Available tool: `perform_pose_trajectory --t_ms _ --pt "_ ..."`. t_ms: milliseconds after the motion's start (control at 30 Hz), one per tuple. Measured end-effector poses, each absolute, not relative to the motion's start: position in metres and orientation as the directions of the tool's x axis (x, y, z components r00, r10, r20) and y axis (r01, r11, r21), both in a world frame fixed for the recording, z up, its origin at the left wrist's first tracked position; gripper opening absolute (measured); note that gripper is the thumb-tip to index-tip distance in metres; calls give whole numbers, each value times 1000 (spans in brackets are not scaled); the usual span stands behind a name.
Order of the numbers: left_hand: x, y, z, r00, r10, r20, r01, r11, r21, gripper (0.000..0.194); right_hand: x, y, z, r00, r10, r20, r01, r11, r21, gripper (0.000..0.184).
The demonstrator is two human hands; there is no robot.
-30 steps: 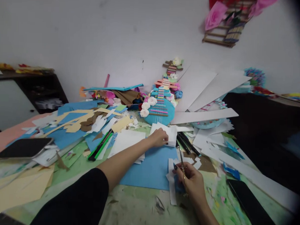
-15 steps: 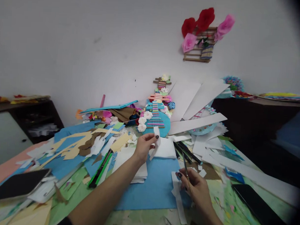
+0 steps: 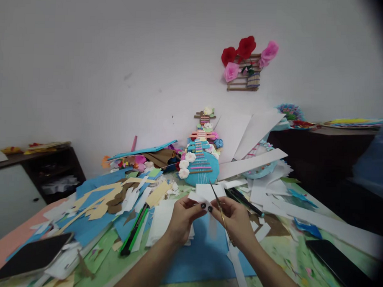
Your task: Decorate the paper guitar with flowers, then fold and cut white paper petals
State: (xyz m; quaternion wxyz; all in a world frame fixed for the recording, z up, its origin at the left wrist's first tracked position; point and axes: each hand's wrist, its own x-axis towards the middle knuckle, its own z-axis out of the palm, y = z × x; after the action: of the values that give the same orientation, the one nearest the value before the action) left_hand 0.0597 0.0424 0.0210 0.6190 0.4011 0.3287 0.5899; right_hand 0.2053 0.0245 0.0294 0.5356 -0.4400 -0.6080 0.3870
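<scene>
My left hand (image 3: pixel 183 216) pinches a small strip of white paper (image 3: pixel 199 198) between thumb and fingers. My right hand (image 3: pixel 234 216) meets it thumb to thumb at the paper. Slim scissors (image 3: pixel 220 206) with a dark blade and gold-coloured handle rest in the right hand, the blade pointing up and away. Below the hands lies a blue sheet (image 3: pixel 203 261). A stack of white paper squares (image 3: pixel 160 224) sits by my left wrist, and a loose white strip (image 3: pixel 238 270) lies under my right wrist.
A blue paper lute-shaped craft (image 3: pixel 206 171) with white flowers stands against the wall. Pens (image 3: pixel 247 202) lie beyond my right hand. A green cutter knife (image 3: pixel 134 231) and paper scraps are at left. Phones (image 3: pixel 30 255) (image 3: pixel 336 263) lie on both sides.
My two hands have come together in the middle, the right one moving up and left with the scissors. The left hand has lowered with its white strip. The view has tilted up.
</scene>
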Motion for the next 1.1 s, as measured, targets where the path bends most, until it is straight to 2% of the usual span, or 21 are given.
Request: perform_pose_trajectory --t_ms 100,233,333,400,467,567,633,700,833,900,1033,1100 --pt "57 42 17 100 989 114 -405 -64 912 23 201 23 22 -49 958 281 97 285 -954 18" --pt "51 44 13 104 976 194 -340 -148 929 23 201 17 15 -108 981 164 -80 156 -984 22" --pt "41 47 12 22 944 328 -189 -319 929 27 206 14 13 -175 983 60 -187 26 -982 26" --pt "32 52 9 -12 920 392 -55 -392 918 40 209 14 12 -234 972 37 -204 -12 -979 25" --pt "24 57 4 92 940 328 -35 -326 945 54 211 13 11 -282 958 45 -183 -7 -983 23" --pt "17 61 -4 411 906 105 -164 -40 986 68 209 13 10 -332 941 66 -132 23 -991 24" --pt "18 59 -6 566 823 39 -184 81 980 71 208 13 10 -356 933 49 -91 18 -996 23" --pt "21 54 -4 627 778 23 -167 106 980 65 207 13 8 -371 929 20 -57 -1 -998 23" --pt "28 48 -1 581 814 3 -116 79 990 36 206 14 5 -388 921 -20 -46 -42 -998 24" --pt "30 47 -1 529 848 -22 -97 87 992 27 206 15 3 -364 931 -16 -39 -33 -999 22" --pt "27 50 0 438 899 -14 -197 111 974 28 211 19 4 -278 960 34 -110 4 -994 23" --pt "23 52 3 372 928 12 -258 91 962 29 219 21 8 -301 952 47 -169 -5 -986 26"
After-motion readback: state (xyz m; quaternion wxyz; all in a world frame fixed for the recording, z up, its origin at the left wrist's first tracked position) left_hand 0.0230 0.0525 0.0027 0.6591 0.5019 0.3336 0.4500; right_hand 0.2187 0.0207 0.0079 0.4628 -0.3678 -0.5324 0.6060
